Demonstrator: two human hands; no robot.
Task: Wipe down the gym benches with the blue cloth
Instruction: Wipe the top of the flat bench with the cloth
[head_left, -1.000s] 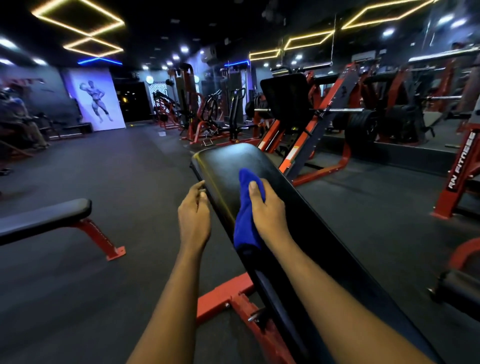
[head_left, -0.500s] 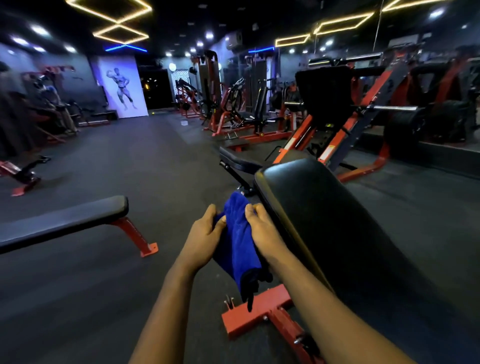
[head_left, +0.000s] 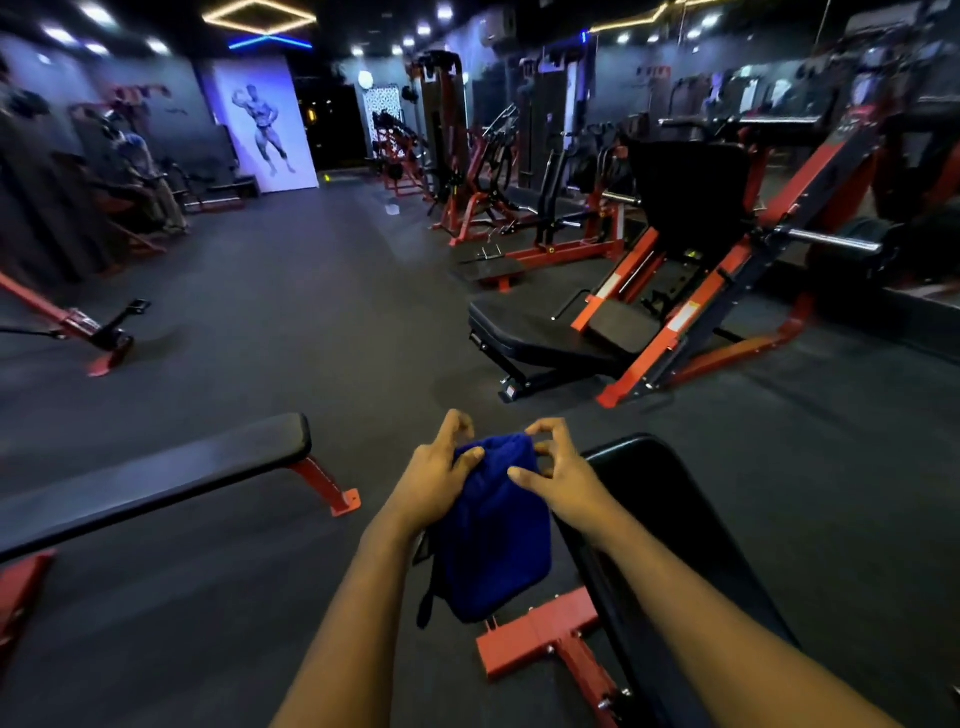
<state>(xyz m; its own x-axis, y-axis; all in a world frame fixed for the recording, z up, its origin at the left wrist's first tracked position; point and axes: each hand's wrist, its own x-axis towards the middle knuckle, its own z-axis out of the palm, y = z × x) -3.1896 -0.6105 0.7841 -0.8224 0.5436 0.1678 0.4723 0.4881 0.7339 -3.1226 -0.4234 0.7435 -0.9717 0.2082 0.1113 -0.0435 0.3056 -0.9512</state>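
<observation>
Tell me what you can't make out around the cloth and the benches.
All head view.
Cloth: top corners covered by the left hand and right hand; far side faces away.
Near bench: lower end cut off by the bottom edge, part behind the right forearm.
Flat bench: cut off by the left edge.
Pad cleanliness: too dark.
Far machines: blurred.
</observation>
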